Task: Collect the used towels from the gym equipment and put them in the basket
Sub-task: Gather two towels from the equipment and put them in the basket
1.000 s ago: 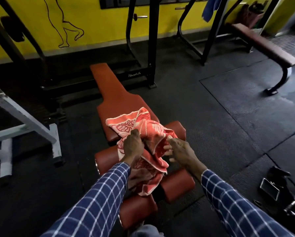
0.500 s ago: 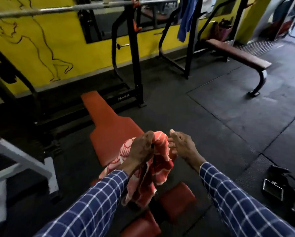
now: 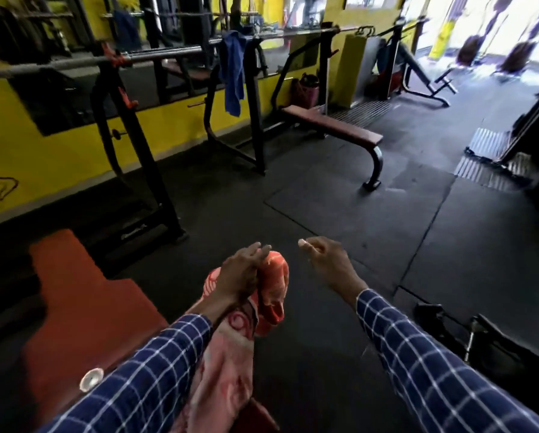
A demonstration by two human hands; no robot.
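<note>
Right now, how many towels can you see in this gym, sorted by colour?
Orange-and-pink patterned towel, held in the left hand: 1
Blue towel, draped over the barbell on the rack: 1
Total: 2

A blue shape farther back beside the rack may be a reflection or another cloth; I cannot tell, so I left it out. The right hand holds nothing.

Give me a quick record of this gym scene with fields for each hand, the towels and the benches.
left hand: grip closed on the red towel, lifted off the bench
right hand: empty, fingers loosely curled
blue towel: hanging over the barbell on the rack
orange bench: lower left, bare
brown bench: farther back, bare
basket: not clearly visible
</note>
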